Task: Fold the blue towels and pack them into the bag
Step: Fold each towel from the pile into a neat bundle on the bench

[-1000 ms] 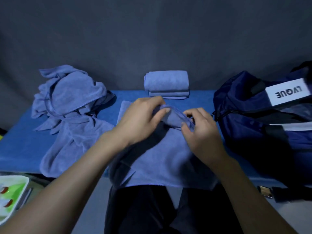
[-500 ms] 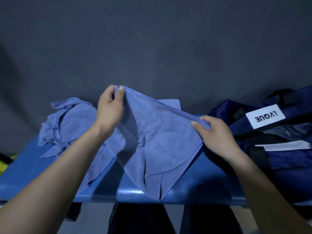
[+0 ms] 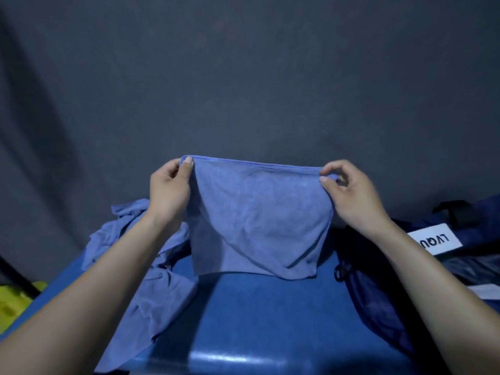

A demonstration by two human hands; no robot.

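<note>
Two hands hold up one blue towel (image 3: 257,226) in the middle of the view. The left hand (image 3: 169,194) pinches the top corner of the towel at about 9 o'clock from the towel's middle, with the thumb in front of the cloth. The right hand (image 3: 349,196) pinches the other top corner at about 3 o'clock, thumb and first finger together on the edge. The hands are wide apart, so the top edge is pulled nearly straight between them.

The towel hangs down flat like a small curtain. Its bottom edge is just above the blue table (image 3: 257,320), or maybe touching it (I cannot tell which).

A pile of loose blue towels (image 3: 151,288) lies on the table at about 8 o'clock from the held towel. They are crumpled and one part hangs over the near edge of the table.

A dark blue bag (image 3: 378,301) sits on the table at about 4 o'clock from the held towel, under the right arm. It has a white label (image 3: 435,239) with dark letters on it, partly hidden by the arm.

Behind everything is a dark grey cloth wall (image 3: 243,77). Something yellow-green (image 3: 16,301) shows low at 8 o'clock, near the left edge of the view, below the table.
</note>
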